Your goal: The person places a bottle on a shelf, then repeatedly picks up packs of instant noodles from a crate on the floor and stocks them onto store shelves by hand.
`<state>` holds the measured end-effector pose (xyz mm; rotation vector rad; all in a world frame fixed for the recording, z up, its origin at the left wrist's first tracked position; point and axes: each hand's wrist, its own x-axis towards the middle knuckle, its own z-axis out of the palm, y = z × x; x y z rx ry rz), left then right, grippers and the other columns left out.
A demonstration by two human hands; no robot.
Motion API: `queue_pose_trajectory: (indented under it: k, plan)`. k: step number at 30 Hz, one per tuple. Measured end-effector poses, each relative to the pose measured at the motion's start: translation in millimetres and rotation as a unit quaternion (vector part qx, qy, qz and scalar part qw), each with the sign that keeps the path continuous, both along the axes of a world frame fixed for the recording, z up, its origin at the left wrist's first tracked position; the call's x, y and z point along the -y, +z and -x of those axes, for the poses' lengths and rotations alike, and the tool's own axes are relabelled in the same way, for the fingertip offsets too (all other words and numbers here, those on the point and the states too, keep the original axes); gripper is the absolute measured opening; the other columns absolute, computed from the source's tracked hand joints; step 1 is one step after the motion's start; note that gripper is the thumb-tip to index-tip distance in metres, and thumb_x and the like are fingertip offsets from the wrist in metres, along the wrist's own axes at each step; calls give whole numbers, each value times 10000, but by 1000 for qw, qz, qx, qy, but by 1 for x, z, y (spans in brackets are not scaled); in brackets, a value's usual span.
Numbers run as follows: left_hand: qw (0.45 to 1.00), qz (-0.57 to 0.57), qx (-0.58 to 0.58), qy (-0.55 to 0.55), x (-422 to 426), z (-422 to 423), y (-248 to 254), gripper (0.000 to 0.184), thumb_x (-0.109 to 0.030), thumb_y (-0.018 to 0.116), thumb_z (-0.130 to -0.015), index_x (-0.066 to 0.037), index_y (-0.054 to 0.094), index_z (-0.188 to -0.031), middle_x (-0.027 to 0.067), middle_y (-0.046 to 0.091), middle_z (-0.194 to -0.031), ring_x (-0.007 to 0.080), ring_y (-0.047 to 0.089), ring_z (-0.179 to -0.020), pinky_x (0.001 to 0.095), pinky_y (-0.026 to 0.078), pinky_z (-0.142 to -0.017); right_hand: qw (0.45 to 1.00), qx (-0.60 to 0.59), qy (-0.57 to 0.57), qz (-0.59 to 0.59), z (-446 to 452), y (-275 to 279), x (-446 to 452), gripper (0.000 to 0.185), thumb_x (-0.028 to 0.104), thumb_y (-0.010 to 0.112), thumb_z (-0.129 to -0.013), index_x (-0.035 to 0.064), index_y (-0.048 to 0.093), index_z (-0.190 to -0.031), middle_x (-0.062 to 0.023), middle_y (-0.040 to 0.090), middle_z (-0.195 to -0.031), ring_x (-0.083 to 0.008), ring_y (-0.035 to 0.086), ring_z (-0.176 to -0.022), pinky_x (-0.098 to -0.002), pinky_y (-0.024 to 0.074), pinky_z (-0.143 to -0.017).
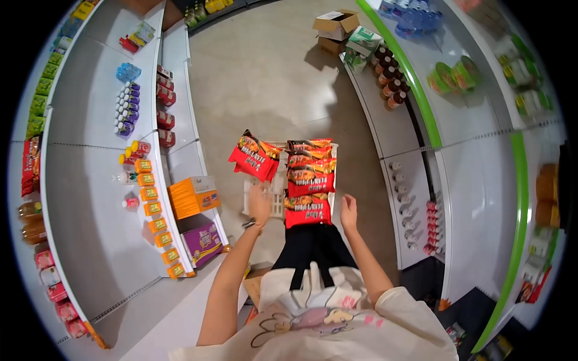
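Note:
Several red noodle packets lie in a column along the right side of a white slatted basket. Another red packet sits tilted at the basket's upper left. Just below that packet is my left hand, blurred, over the basket's left part; its fingers are too smeared to read. My right hand is beside the basket's right edge, right of the lowest packet, with its fingers pressed together and no object visible in it.
Shelves with small orange boxes and a larger orange carton stand on the left. On the right are shelves with dark-capped bottles and green-wrapped tubs. Open cardboard boxes rest on the floor ahead.

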<state>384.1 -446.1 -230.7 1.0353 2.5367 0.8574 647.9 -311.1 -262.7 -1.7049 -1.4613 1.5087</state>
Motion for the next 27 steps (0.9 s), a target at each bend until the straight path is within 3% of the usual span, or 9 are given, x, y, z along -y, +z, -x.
queue_pose_trajectory:
  k: [1,4,6,9,12,14,17,20,27]
  plan:
    - [997,8,-9,79,23,13,-41,357,-156,604,-764,-7,544,-1082,189,555,-1051,358,519,-1015,438,412,-878,997,62,32,16,-10,-22,-5,410,268,524,-921,-15,469,-1213,-169,566,-1142,-251,541,-1069,-332,413,-925]
    - [963,195,-16,186,55,48,-79,442,-252,582,-833,12,487,-1174,211,535,-1141,368,493,-1076,436,390,-919,984,139,101,39,-15,-91,-11,447,289,526,-917,-10,456,-1241,-172,563,-1151,-261,538,-1076,-341,407,-932]
    - [941,252,-7,226,62,58,-107,488,-314,564,-862,14,466,-1208,216,525,-1180,372,481,-1108,440,383,-930,987,85,119,64,-11,-123,-15,467,309,496,-930,9,422,-1280,-186,526,-1205,-252,504,-1119,-342,390,-949]
    - [983,67,93,146,70,78,-181,563,-398,540,-875,-8,427,-1264,211,516,-1213,373,489,-1115,446,393,-917,993,-25,73,88,33,-123,-22,432,247,421,-962,46,320,-1332,-172,478,-1245,-234,466,-1146,-334,366,-973]
    - [966,159,43,200,25,76,-158,554,-412,533,-879,-24,433,-1262,212,531,-1189,377,520,-1075,455,411,-884,966,-193,-94,144,75,-134,-34,488,52,407,-912,44,231,-1366,-165,465,-1251,-238,432,-1180,-352,346,-984]
    - [961,173,-10,213,2,84,-154,505,-401,521,-892,-29,469,-1231,212,572,-1110,389,554,-1000,457,427,-838,997,-81,6,12,77,-164,-50,405,64,370,-919,63,312,-1320,-167,512,-1195,-302,459,-1101,-373,378,-942]
    - [961,142,-29,236,-26,104,-162,478,-398,526,-890,-44,496,-1210,188,611,-1037,387,572,-942,458,435,-785,969,139,146,-142,89,-193,-84,346,106,357,-934,63,368,-1277,-188,534,-1160,-364,494,-1008,-404,408,-893]
    - [967,66,-18,247,-55,130,-166,462,-404,520,-892,-49,521,-1188,178,613,-1049,381,578,-922,456,440,-764,965,147,155,-149,120,-206,-113,339,114,357,-936,61,375,-1270,-191,534,-1159,-370,494,-1000,-409,409,-886]
    - [959,111,-34,259,-134,217,-169,477,-437,502,-896,-60,541,-1185,187,619,-1056,384,583,-937,456,447,-769,969,137,152,-137,196,-217,-190,327,132,355,-938,58,390,-1255,-197,534,-1156,-384,493,-983,-422,412,-870]
